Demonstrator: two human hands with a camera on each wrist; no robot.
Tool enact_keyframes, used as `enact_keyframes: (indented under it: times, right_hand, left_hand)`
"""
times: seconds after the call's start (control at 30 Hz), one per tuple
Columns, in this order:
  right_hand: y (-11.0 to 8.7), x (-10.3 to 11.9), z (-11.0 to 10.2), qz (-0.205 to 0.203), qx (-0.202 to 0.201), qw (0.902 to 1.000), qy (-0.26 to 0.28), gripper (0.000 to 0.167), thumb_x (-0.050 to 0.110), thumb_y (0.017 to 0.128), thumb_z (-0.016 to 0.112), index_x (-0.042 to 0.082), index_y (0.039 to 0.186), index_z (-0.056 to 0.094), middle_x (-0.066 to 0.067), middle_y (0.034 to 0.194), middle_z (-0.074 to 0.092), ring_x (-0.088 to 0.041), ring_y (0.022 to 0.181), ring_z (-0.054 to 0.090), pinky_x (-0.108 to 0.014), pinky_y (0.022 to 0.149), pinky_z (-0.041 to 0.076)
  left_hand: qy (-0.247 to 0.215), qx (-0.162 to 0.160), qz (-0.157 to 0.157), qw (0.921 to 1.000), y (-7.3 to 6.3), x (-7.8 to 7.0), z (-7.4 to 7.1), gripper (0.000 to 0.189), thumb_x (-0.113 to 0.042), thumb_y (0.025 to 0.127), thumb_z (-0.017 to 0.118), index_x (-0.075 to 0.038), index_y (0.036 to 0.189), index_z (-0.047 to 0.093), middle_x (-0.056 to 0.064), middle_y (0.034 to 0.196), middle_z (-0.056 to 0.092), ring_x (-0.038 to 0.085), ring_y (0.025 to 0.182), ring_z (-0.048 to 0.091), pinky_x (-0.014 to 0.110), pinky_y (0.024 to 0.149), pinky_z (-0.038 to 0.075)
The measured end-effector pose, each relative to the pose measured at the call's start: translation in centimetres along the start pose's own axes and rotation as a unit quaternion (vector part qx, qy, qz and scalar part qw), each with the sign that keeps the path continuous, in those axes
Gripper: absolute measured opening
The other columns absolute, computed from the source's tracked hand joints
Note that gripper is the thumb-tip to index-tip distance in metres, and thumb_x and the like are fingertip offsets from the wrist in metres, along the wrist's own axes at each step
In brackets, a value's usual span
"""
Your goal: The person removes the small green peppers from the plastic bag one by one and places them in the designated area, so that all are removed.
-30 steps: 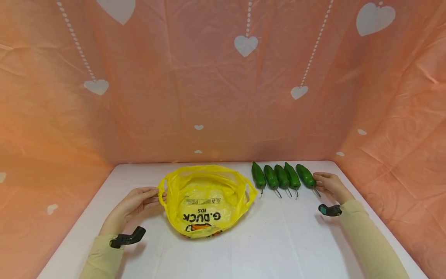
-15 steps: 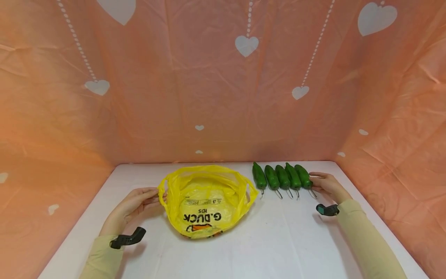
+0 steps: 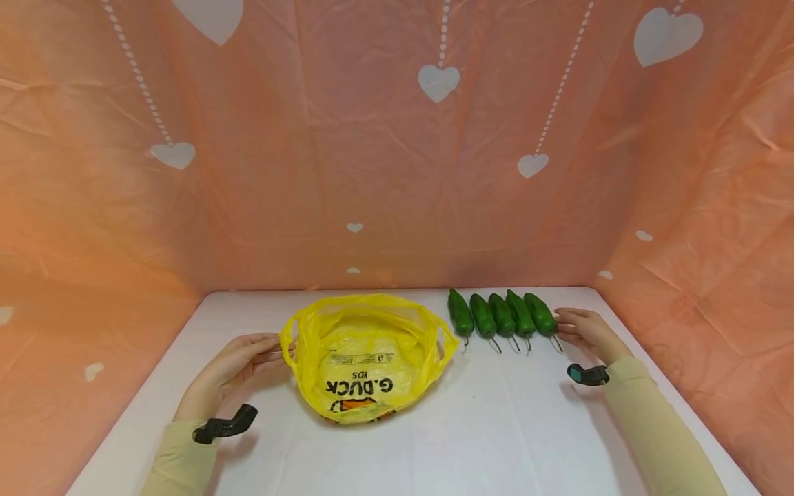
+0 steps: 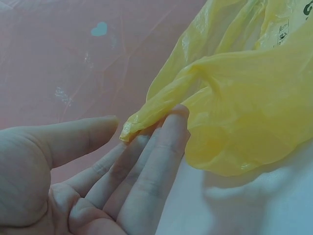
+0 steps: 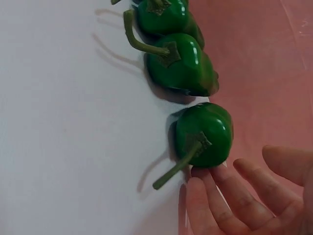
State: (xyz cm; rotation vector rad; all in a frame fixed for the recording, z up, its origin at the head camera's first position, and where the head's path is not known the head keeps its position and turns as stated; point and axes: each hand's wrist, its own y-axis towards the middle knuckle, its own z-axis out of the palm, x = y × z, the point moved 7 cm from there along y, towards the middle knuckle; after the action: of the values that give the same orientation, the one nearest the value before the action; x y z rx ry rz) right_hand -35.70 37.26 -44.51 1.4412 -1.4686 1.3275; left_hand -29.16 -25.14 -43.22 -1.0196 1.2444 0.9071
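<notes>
A yellow plastic bag [image 3: 366, 344] with black lettering stands on the white table, its mouth spread wide. At its left handle is my left hand [image 3: 245, 362]. In the left wrist view the fingers [image 4: 146, 181] lie straight under the twisted handle [image 4: 156, 110], and the thumb is apart from it. Several green peppers lie in a row right of the bag, stems toward me. My right hand [image 3: 592, 334] is beside the rightmost pepper [image 3: 541, 314]. In the right wrist view its fingers [image 5: 239, 196] extend loosely by that pepper [image 5: 208, 134], gripping nothing; whether they touch it is hard to tell.
Pink cloth walls [image 3: 397, 172] with white hearts enclose the back and sides of the table [image 3: 471, 441]. Black camera mounts [image 3: 226, 424] sit on both wrists. The other peppers [image 3: 502, 315] lie close together between the bag and the rightmost one.
The rightmost pepper has shifted left toward the others, with my right hand beside it. That hand has since drawn back slightly to the right. My left hand and the bag look nearly unmoved.
</notes>
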Motion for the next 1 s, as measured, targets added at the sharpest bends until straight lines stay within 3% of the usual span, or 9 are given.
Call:
enact_keyframes:
  times: [0.13,0.3,0.47,0.57,0.63,0.8,1.0]
  right_hand:
    - [-0.5,-0.1,-0.5,-0.005,0.001,1.0000,0.007,0.059,0.025,0.106,0.033,-0.014,0.146,0.015,-0.037,0.144,0.026,-0.021,0.114,0.055,-0.039,0.101,0.043]
    - [-1.2,0.0,-1.0,-0.003,0.006,0.9998,0.021,0.060,0.027,0.106,0.032,-0.013,0.146,0.012,-0.038,0.146,0.022,-0.025,0.120,0.051,-0.040,0.103,0.039]
    - [-1.9,0.1,-1.3,-0.004,0.002,0.9999,0.013,0.062,0.029,0.106,0.033,-0.014,0.146,0.014,-0.038,0.144,0.025,-0.017,0.113,0.056,-0.037,0.100,0.044]
    - [-2.4,0.2,-1.6,-0.014,-0.005,0.9998,-0.012,0.063,0.031,0.105,0.034,-0.015,0.145,0.017,-0.039,0.141,0.029,-0.017,0.111,0.057,-0.035,0.098,0.047]
    - [-2.7,0.4,-1.9,-0.023,-0.013,0.9988,-0.041,0.064,0.032,0.105,0.034,-0.016,0.144,0.019,-0.039,0.140,0.032,-0.022,0.113,0.058,-0.036,0.096,0.048]
    - [-3.2,1.4,-2.6,-0.051,-0.041,0.9908,-0.119,0.063,0.033,0.105,0.034,-0.017,0.141,0.026,-0.039,0.138,0.036,-0.041,0.119,0.050,-0.041,0.094,0.050]
    - [-3.4,2.7,-3.1,-0.095,-0.071,0.9730,-0.198,0.057,0.030,0.105,0.037,-0.017,0.137,0.036,-0.038,0.132,0.044,-0.045,0.115,0.052,-0.039,0.091,0.052]
  left_hand:
    - [-0.006,0.020,0.005,0.9998,0.2,-0.2,0.0,0.041,-0.012,0.103,0.045,0.018,0.130,0.045,0.023,0.121,0.060,0.021,0.102,0.065,0.043,0.095,0.047]
    - [-0.027,0.007,-0.010,0.9996,0.1,-0.3,-0.2,0.044,-0.015,0.103,0.046,0.017,0.132,0.043,0.021,0.119,0.062,0.022,0.100,0.066,0.045,0.096,0.046]
    - [-0.005,-0.013,-0.018,0.9997,-0.4,-0.5,-0.6,0.050,-0.020,0.102,0.048,0.016,0.135,0.038,0.016,0.118,0.063,0.026,0.107,0.063,0.047,0.099,0.044]
    - [-0.007,-0.003,-0.006,1.0000,-0.5,-0.8,-0.9,0.051,-0.020,0.103,0.046,0.017,0.136,0.036,0.012,0.115,0.065,0.026,0.107,0.063,0.042,0.096,0.047]
    - [-0.011,0.000,0.013,0.9999,-0.4,-1.2,-1.4,0.044,-0.018,0.103,0.044,0.014,0.133,0.043,0.011,0.112,0.066,0.024,0.104,0.065,0.038,0.093,0.050]
    - [-0.032,-0.023,0.040,0.9984,-0.4,-1.7,-2.9,0.028,-0.022,0.104,0.043,-0.005,0.114,0.062,0.009,0.109,0.068,0.023,0.101,0.066,0.036,0.090,0.052]
    - [-0.032,-0.061,0.035,0.9970,-0.2,-1.6,-4.6,0.040,-0.032,0.103,0.043,0.002,0.119,0.057,0.002,0.105,0.068,0.019,0.098,0.067,0.040,0.090,0.052]
